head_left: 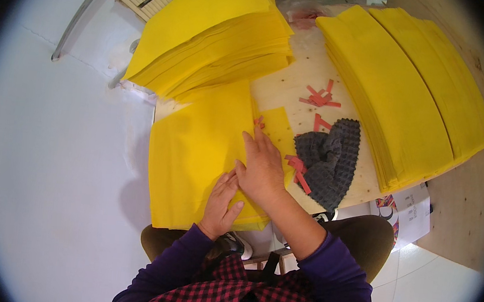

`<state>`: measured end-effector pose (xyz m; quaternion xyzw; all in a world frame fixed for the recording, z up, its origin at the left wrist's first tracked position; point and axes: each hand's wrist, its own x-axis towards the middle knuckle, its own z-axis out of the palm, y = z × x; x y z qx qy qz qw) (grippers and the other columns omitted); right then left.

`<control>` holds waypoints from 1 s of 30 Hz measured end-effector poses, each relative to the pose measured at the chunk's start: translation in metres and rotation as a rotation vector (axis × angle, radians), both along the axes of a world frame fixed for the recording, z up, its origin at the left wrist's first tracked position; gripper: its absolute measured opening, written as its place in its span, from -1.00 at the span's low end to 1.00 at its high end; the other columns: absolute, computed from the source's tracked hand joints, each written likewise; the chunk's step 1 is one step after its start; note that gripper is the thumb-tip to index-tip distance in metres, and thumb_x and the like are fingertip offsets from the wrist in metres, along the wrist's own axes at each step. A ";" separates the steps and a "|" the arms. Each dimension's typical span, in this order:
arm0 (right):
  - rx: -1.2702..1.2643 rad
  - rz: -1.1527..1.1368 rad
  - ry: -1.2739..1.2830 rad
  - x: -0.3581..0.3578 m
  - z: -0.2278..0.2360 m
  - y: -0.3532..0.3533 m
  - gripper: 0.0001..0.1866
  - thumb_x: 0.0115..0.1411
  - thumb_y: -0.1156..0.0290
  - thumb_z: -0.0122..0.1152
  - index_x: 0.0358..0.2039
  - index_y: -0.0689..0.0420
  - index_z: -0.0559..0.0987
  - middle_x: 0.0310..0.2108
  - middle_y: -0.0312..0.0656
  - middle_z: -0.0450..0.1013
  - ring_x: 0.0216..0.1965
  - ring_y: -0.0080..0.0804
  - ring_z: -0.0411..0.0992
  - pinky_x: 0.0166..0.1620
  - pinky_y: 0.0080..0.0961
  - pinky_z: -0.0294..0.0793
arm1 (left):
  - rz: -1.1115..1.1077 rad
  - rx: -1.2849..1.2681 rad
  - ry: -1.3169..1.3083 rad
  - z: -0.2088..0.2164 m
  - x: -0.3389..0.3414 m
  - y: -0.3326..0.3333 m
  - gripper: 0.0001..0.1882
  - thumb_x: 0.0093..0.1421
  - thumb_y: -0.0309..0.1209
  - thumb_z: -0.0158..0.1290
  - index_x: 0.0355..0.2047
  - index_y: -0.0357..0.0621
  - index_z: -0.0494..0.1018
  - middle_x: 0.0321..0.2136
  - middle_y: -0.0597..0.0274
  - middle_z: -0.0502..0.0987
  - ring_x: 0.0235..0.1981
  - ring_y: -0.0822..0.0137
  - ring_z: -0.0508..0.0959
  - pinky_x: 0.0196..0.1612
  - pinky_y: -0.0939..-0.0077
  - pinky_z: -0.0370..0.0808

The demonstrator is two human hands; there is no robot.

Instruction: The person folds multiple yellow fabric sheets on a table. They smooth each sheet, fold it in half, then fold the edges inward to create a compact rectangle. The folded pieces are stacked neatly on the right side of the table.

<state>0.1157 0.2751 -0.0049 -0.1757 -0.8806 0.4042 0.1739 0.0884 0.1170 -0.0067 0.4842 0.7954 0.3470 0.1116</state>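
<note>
A pile of yellow fabric sheets [186, 163] lies in front of me on the wooden table. My left hand [220, 204] rests on its near right part, fingers stretched out and holding nothing. Just beside it, my right hand [262, 167] lies across the pile's right edge with fingers extended, the thumb close to the left fingertips. Past the right fingertips sit a few small red strips [259, 121]. A dark grey waffle-textured cloth [330, 161] lies crumpled to the right of my right hand, with red strips [299, 170] against its left side.
A tall stack of yellow sheets [206, 33] stands at the back left. Two more long yellow stacks [390, 101] lie side by side on the right. Loose red strips [320, 96] are scattered on the wooden tabletop [284, 91]. A white wall [51, 163] bounds the left.
</note>
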 end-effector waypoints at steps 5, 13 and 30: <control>0.023 0.002 0.005 0.001 -0.001 -0.004 -0.32 0.05 0.34 0.24 0.17 0.27 0.28 0.27 0.17 0.07 0.28 0.05 0.08 0.27 -0.15 0.08 | 0.009 0.008 -0.003 -0.001 0.001 -0.001 -0.33 0.24 -0.10 -0.14 0.19 -0.41 0.19 0.17 -0.22 0.26 0.25 -0.16 0.18 0.31 0.10 0.00; 0.025 0.021 0.014 0.002 0.002 -0.006 -0.30 0.05 0.32 0.25 0.19 0.26 0.27 0.27 0.16 0.07 0.29 0.04 0.06 0.29 -0.16 0.05 | -0.016 0.002 -0.001 -0.003 -0.001 -0.002 -0.33 0.26 -0.09 -0.15 0.19 -0.41 0.18 0.17 -0.22 0.26 0.25 -0.17 0.18 0.31 0.07 -0.02; -0.602 0.181 -0.033 0.039 -0.011 0.024 -0.48 0.13 0.41 0.16 0.13 0.18 0.36 -0.28 0.05 0.53 -0.24 -0.18 0.52 -0.12 -0.41 0.46 | 0.000 0.078 -0.035 -0.001 -0.002 -0.006 -0.36 0.26 -0.16 -0.09 0.24 -0.30 0.14 0.22 -0.11 0.23 0.27 -0.06 0.18 0.33 0.14 0.00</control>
